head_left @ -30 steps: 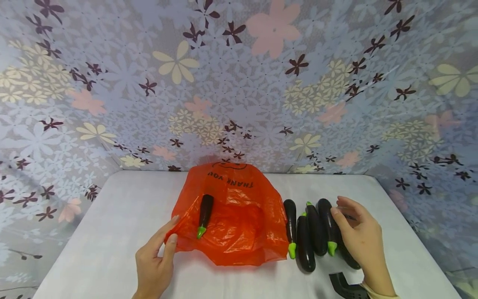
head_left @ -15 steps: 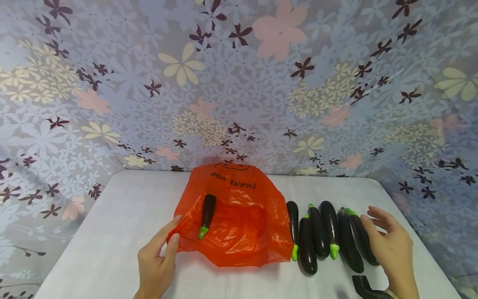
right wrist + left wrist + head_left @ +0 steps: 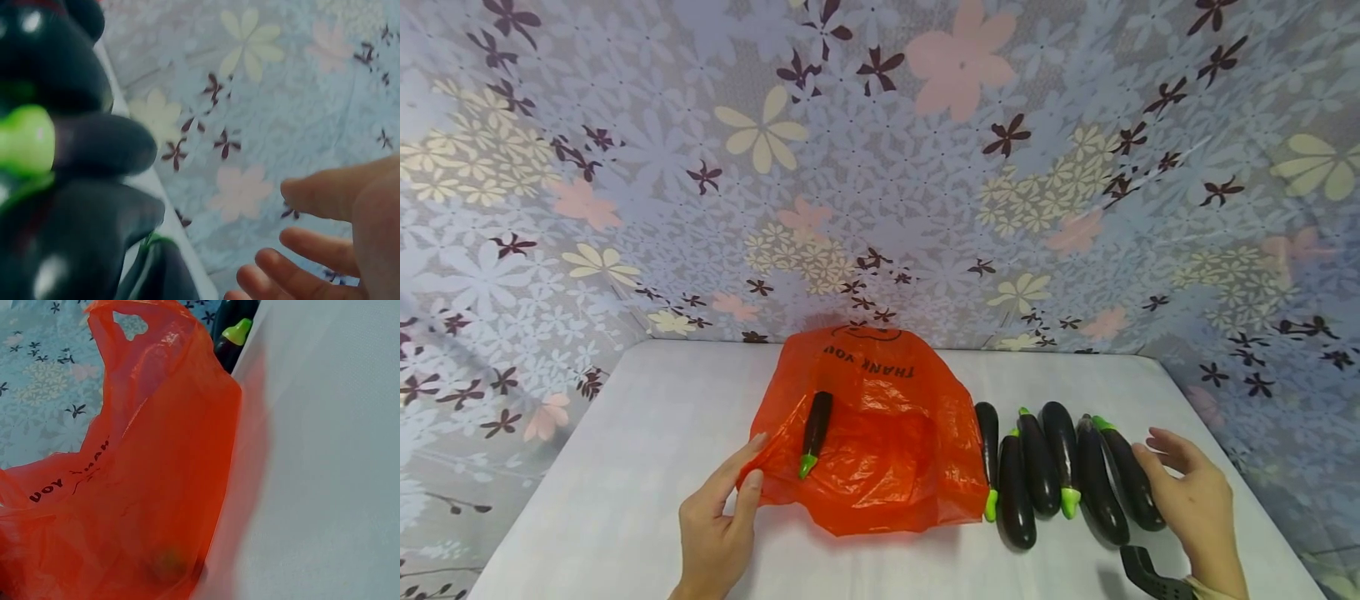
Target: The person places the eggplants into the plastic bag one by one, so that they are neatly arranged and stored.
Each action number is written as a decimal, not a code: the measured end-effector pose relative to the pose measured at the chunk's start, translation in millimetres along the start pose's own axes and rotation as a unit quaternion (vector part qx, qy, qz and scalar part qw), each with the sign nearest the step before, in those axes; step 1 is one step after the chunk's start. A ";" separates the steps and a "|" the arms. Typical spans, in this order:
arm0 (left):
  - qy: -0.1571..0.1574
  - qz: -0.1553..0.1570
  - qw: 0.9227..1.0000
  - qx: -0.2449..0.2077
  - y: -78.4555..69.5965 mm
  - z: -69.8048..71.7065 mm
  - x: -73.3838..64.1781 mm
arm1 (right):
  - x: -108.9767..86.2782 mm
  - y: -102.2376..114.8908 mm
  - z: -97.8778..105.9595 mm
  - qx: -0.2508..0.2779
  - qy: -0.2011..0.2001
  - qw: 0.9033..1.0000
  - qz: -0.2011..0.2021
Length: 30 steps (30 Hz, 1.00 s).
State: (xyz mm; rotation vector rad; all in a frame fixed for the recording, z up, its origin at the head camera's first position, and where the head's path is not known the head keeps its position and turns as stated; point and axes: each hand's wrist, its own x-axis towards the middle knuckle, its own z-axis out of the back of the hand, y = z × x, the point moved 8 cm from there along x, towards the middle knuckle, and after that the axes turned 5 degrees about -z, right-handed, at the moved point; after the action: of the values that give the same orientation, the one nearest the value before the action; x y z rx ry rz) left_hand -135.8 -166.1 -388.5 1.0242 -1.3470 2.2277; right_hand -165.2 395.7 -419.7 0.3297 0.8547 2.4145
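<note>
An orange-red plastic bag [image 3: 880,479] printed "THANK YOU" lies with its mouth spread toward me. One dark eggplant [image 3: 816,429] with a green stem is inside it, on the left. My left hand [image 3: 718,525] pinches the bag's left edge between thumb and fingers; the left wrist view has the bag [image 3: 169,462] but not that hand. Several eggplants lie side by side to the bag's right. Nearest my right hand [image 3: 1195,504] is the rightmost eggplant [image 3: 1129,471]. In the right wrist view that hand's fingers [image 3: 306,269] are loosely spread, holding nothing, apart from the eggplants [image 3: 100,144].
A white tabletop [image 3: 617,467] carries everything. Behind and at both sides stands a flower-patterned covering [image 3: 880,183]. A black bracket [image 3: 1153,575] sits by my right wrist. The leftmost eggplant in the row [image 3: 989,450] lies close against the bag's right side.
My right hand has moved right, from over the row to beside its right end, uncovering the last two eggplants. My left hand keeps its grip on the bag.
</note>
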 end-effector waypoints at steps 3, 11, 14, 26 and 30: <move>-0.002 -0.003 1.000 -0.002 -0.2 0.2 -0.1 | 4.7 -8.8 -4.2 -0.010 0.012 1.000 0.006; -0.007 -0.009 1.000 -0.003 0.7 1.0 -0.4 | 9.6 -25.4 -12.0 0.004 0.028 1.000 0.011; -0.008 -0.011 1.000 -0.003 1.6 0.9 -1.1 | 11.1 -29.0 -13.4 0.001 0.029 1.000 0.009; -0.006 -0.003 1.000 0.002 3.1 1.2 -1.6 | 16.9 -47.4 -28.4 -0.053 0.092 0.994 -0.014; 0.003 0.015 1.000 0.014 5.4 1.4 -1.9 | 18.2 -54.4 -31.3 -0.045 0.119 0.991 -0.043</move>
State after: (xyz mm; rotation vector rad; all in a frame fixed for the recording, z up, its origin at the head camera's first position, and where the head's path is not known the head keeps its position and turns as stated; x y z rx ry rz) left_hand -137.2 -169.9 -392.8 1.0131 -1.3398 2.2759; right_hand -169.8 425.5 -477.7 -0.0315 0.8386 2.4350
